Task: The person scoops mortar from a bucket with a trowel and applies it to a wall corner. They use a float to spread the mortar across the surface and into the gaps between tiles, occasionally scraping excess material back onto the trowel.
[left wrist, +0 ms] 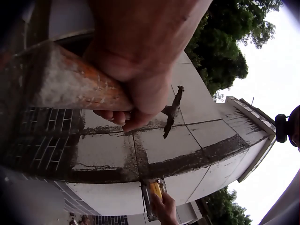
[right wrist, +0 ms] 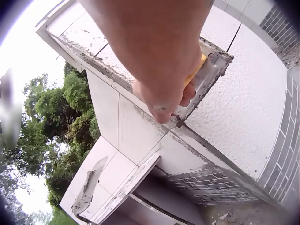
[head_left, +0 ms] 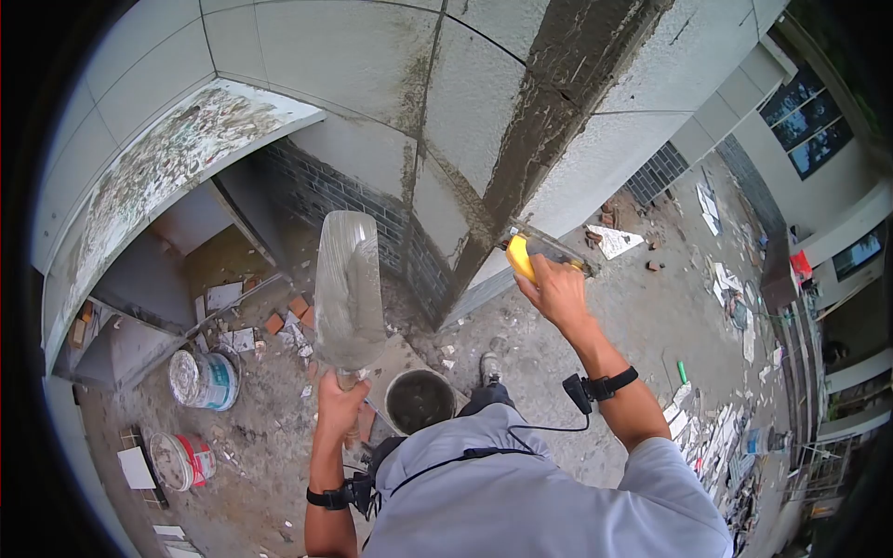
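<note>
My left hand point(head_left: 341, 402) grips the wooden handle point(left wrist: 101, 86) of a plasterer's hawk point(head_left: 349, 288), a long grey board with rounded corners and a wet smear on its face. Beyond that hand a mortar-crusted piece point(left wrist: 174, 112) sticks out in the left wrist view. My right hand point(head_left: 558, 293) holds a plastering trowel by its yellow handle point(head_left: 521, 259). The trowel's metal blade point(right wrist: 206, 75) lies along the wall corner, with mortar on its edges in the right wrist view. A dark band of mortar point(head_left: 567, 102) runs up the corner above it.
A dark bucket of mortar point(head_left: 420, 402) stands by my feet. Two white buckets, one with a blue label point(head_left: 203, 379) and one with a red label point(head_left: 182, 461), are at the left. Broken tiles and rubble point(head_left: 716, 446) litter the ground at the right. A concrete ledge point(head_left: 167, 158) juts out at the left.
</note>
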